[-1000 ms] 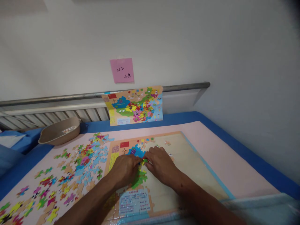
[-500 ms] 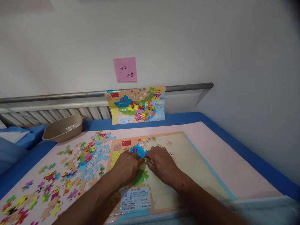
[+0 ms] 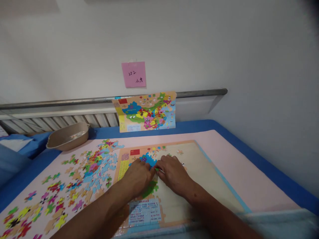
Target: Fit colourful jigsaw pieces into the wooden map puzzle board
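Though small, puzzle piece (image 3: 157, 169) between both hands (image 3: 139, 174) (image 3: 173, 172)

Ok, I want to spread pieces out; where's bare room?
Bare: the pink mat between puzzle board and blue edging, right; the board's right side too. Crowded: mat's left, under jigsaw pieces; board's middle, around left hand and right hand.

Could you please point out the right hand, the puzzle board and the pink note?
Right hand (image 3: 172, 172): head view, back of hand.
Puzzle board (image 3: 199, 182): head view, bare pale surface.
Pink note (image 3: 134, 75): head view, middle of sheet.
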A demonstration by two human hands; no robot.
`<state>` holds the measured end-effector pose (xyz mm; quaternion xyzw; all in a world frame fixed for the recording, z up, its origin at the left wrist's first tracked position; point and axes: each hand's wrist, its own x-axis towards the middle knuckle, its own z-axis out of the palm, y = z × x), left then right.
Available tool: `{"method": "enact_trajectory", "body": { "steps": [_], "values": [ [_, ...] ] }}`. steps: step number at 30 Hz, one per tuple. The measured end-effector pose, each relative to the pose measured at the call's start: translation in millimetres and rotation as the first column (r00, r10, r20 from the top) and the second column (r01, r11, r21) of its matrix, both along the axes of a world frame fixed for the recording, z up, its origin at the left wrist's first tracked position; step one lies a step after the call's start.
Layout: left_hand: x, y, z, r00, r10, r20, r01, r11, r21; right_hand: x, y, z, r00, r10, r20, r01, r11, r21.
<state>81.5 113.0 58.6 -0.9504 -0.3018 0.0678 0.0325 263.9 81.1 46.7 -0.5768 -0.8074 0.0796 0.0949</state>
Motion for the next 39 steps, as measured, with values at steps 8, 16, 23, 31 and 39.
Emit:
{"method": "enact_trajectory", "body": {
  "steps": [8,16,23,31,39],
  "values": [
    [-7.6,0.5,-5.0,0.993,0.100,0.061,-0.098,0.995,-0.034,1.5,0.8,-5.1,0.999,-0.007,-0.040,0.009,0.999,0.034],
    [-7.4,3.7,-10.8,0.994,0.069,0.084,-0.066,0.997,-0.039,4.4,1.7,-2.8,0.999,-0.014,-0.044,0.014,1.000,0.008],
    [-10.4,6.3,-0.5,0.991,0.102,0.086,-0.090,0.987,-0.130,5.6,4.2,-3.2,0.998,-0.006,-0.069,0.006,1.000,0.002],
    [-15.9,12.0,-1.5,1.000,-0.017,0.021,0.018,0.998,-0.062,5.1,5.8,-2.7,0.997,0.001,-0.076,-0.001,1.000,-0.003],
    [-14.2,3.1,-2.6,0.988,0.103,0.116,-0.093,0.992,-0.088,5.5,6.0,-0.7,0.995,-0.009,-0.097,0.006,1.000,-0.030]
  ]
}}
